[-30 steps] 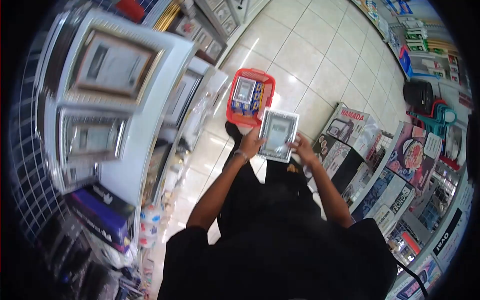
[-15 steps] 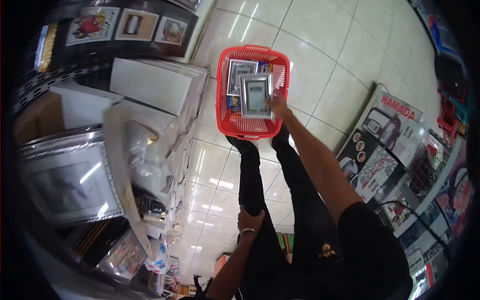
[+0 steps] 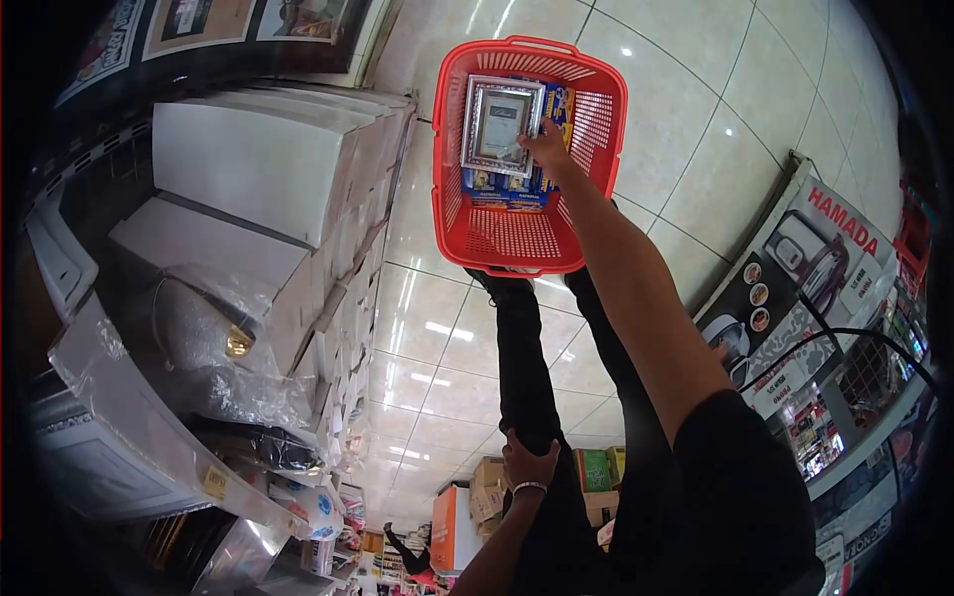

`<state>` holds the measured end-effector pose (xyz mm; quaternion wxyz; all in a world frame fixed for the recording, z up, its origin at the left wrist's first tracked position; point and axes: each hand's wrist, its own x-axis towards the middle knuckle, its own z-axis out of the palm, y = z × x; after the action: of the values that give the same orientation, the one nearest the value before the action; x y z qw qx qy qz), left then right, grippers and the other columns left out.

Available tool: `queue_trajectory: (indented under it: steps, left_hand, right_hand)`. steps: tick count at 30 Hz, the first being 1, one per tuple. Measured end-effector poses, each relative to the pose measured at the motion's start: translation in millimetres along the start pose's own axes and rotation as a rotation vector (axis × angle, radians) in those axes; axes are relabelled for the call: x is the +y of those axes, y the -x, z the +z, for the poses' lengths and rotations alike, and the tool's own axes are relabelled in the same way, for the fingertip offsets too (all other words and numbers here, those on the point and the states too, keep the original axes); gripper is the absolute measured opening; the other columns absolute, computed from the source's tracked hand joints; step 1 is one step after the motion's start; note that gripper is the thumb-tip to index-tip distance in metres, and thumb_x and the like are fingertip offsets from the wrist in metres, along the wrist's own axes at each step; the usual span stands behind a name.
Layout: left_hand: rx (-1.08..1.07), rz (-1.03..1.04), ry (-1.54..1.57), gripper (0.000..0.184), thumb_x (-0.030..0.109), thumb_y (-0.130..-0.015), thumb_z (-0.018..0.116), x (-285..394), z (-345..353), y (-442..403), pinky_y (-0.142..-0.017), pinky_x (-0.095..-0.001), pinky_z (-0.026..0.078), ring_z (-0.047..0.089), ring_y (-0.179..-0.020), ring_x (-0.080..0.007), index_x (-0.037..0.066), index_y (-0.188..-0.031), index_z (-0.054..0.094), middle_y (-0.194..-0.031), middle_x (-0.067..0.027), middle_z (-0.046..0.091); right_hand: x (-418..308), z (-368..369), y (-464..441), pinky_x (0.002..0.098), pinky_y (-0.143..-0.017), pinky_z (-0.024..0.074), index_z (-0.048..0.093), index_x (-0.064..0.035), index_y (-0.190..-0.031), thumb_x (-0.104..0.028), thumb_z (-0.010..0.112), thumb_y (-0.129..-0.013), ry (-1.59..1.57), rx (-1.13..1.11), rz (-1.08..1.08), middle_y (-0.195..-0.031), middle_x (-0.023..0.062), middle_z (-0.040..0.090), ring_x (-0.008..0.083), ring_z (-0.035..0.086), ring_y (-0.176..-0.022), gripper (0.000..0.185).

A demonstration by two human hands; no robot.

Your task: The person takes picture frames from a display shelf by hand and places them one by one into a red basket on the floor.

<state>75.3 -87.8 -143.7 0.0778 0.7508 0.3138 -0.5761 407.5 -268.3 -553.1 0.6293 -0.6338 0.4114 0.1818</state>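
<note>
A silver picture frame [image 3: 503, 125] with ornate edges lies inside the red plastic basket [image 3: 601, 169], on top of blue-and-yellow packets [image 3: 512, 198]. My right hand [image 3: 545, 147] reaches into the basket from the lower right. Its fingers are closed on the frame's right edge. Whether a second frame lies under this one is hard to see. Lower down, my left hand [image 3: 530, 460], with a pale bracelet at the wrist, rests on my left knee. Its thumb is apart from the fingers, and it holds nothing.
White boxes [image 3: 238, 169] and plastic-wrapped goods [image 3: 214, 333] crowd the shelf on the left. On the right stands a HAMADA appliance box [image 3: 835, 233]. Glossy floor tiles [image 3: 686, 89] lie around the basket. Cartons [image 3: 487, 487] show behind my legs.
My right hand has brought the frame leftward and further into the basket, over where the other silver frame lay. The view has shifted closer to the basket. My left hand stays on the knee.
</note>
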Motion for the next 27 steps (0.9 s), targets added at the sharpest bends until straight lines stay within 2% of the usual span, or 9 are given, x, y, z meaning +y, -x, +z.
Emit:
queue_trajectory:
  steps: [4,6,13,15,16,18,25,26,27]
  left_hand:
    - [-0.014,-0.057,0.021,0.082,0.042,-0.063,0.074,7.2,-8.5,1.9,-0.084,-0.0483,0.044,0.054,-0.1,-0.0388,0.007,-0.125,0.035,-0.106,-0.0228,0.054]
    - [-0.01,-0.047,0.025,0.082,0.043,-0.063,0.074,7.7,-7.7,0.7,-0.085,-0.0481,0.044,0.054,-0.1,-0.0386,0.008,-0.125,0.035,-0.106,-0.0226,0.053]
    - [-0.033,-0.039,-0.055,0.087,0.047,-0.064,0.071,8.3,-6.5,0.9,-0.082,-0.048,0.047,0.057,-0.097,-0.0383,0.006,-0.13,0.031,-0.108,-0.0231,0.051]
    - [-0.03,-0.033,-0.046,0.087,0.048,-0.064,0.071,8.6,-4.8,0.2,-0.083,-0.0479,0.047,0.057,-0.097,-0.0383,0.006,-0.13,0.031,-0.108,-0.0231,0.051]
    - [-0.027,-0.037,-0.043,0.087,0.047,-0.064,0.071,9.2,-4.3,-0.1,-0.083,-0.0478,0.047,0.057,-0.097,-0.0384,0.006,-0.13,0.031,-0.109,-0.0232,0.051]
    - [-0.03,-0.039,-0.041,0.087,0.047,-0.064,0.071,11.9,-3.5,-0.4,-0.083,-0.0476,0.047,0.057,-0.097,-0.0386,0.006,-0.13,0.031,-0.109,-0.0233,0.051]
    - [-0.001,-0.033,0.003,0.086,0.047,-0.064,0.071,19.9,-20.7,13.2,-0.084,-0.0462,0.046,0.057,-0.098,-0.0384,0.006,-0.129,0.031,-0.109,-0.0237,0.052]
    - [-0.002,-0.026,0.017,0.086,0.047,-0.064,0.07,22.2,-25.6,16.2,-0.084,-0.046,0.046,0.056,-0.098,-0.0383,0.006,-0.129,0.031,-0.109,-0.0236,0.052]
    - [0.019,-0.021,0.031,0.085,0.049,-0.064,0.069,27.5,-36.1,22.0,-0.085,-0.0455,0.046,0.056,-0.099,-0.0379,0.006,-0.128,0.034,-0.109,-0.0243,0.053]
  right_hand:
    - [28.2,12.3,-14.3,0.0333,-0.077,0.0472,0.042,0.0028,-0.123,-0.011,0.071,-0.072,-0.015,0.01,0.017,-0.101,0.0155,0.061,0.0222,0.06,-0.092,0.06]
    - [26.6,11.7,-13.4,0.0334,-0.077,0.0473,0.045,0.0032,-0.118,-0.016,0.075,-0.068,0.121,0.106,-0.112,-0.101,0.0178,0.06,0.0243,0.06,-0.09,0.061]
    - [-1.0,14.1,3.8,0.0368,-0.085,0.0446,0.048,0.0021,-0.112,-0.019,0.076,-0.064,0.55,0.244,-0.142,-0.099,0.0218,0.058,0.0321,0.057,-0.093,0.06]
    - [2.2,16.0,1.3,0.0325,-0.071,0.0491,0.048,0.0046,-0.111,-0.019,0.078,-0.061,0.667,0.318,-0.256,-0.076,0.0144,0.064,0.0246,0.063,-0.075,0.062]
    - [1.0,15.3,1.7,0.0325,-0.071,0.0491,0.048,0.0046,-0.111,-0.019,0.078,-0.061,0.669,0.319,-0.257,-0.076,0.0144,0.064,0.0246,0.063,-0.075,0.062]
    - [-5.0,12.0,8.0,0.0381,-0.09,0.0418,0.047,0.0044,-0.113,-0.016,0.076,-0.06,0.582,0.223,-0.167,-0.102,0.0246,0.057,0.0356,0.054,-0.1,0.063]
    - [-42.2,-40.0,137.5,0.0388,-0.083,0.0468,0.042,-0.005,-0.116,-0.012,0.069,-0.066,0.582,0.06,-0.42,-0.098,0.0187,0.058,0.0356,0.056,-0.093,0.057]
    - [-21.7,-51.5,143.6,0.041,-0.083,0.0457,0.046,-0.0045,-0.112,-0.015,0.066,-0.07,0.526,-0.039,-0.335,-0.1,0.018,0.057,0.0342,0.055,-0.095,0.048]
    - [-0.9,-69.8,147.8,0.0431,-0.081,0.0448,0.052,-0.0037,-0.103,-0.019,0.06,-0.076,0.812,-0.099,-0.541,-0.096,0.0156,0.057,0.033,0.054,-0.094,0.032]
